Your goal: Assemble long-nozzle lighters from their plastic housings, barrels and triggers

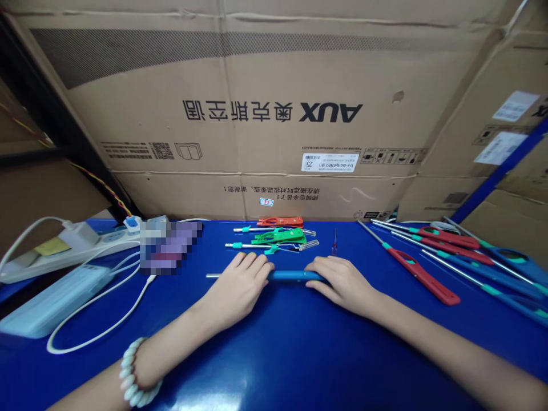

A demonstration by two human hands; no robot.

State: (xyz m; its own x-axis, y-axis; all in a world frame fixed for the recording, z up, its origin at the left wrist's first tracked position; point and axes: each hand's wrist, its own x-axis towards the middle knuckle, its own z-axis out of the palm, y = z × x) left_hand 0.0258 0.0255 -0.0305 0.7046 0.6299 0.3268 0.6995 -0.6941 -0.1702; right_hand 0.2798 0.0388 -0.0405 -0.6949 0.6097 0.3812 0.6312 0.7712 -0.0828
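Observation:
Both my hands grip a blue long-nosed lighter [293, 275] held level across the blue table. My left hand [242, 285] is wrapped round its left part, and a short metal tube end sticks out past the fingers. Round the other end closes my right hand [342, 282], thumb below and fingers on top. Just behind the right fingers a small screwdriver [334, 249] with a clear handle points away from me. Beyond the lighter lie green lighter parts [280, 236] and orange lighter parts [285, 222], with metal tubes beside them.
At right, a red long-nosed lighter [422, 277] lies near several red and blue ones. On the left are a pale blue power bank [55, 299], a white cable [98, 337], a power strip [115, 240] and a blurred purple object [175, 245]. A cardboard wall [257, 68] stands behind.

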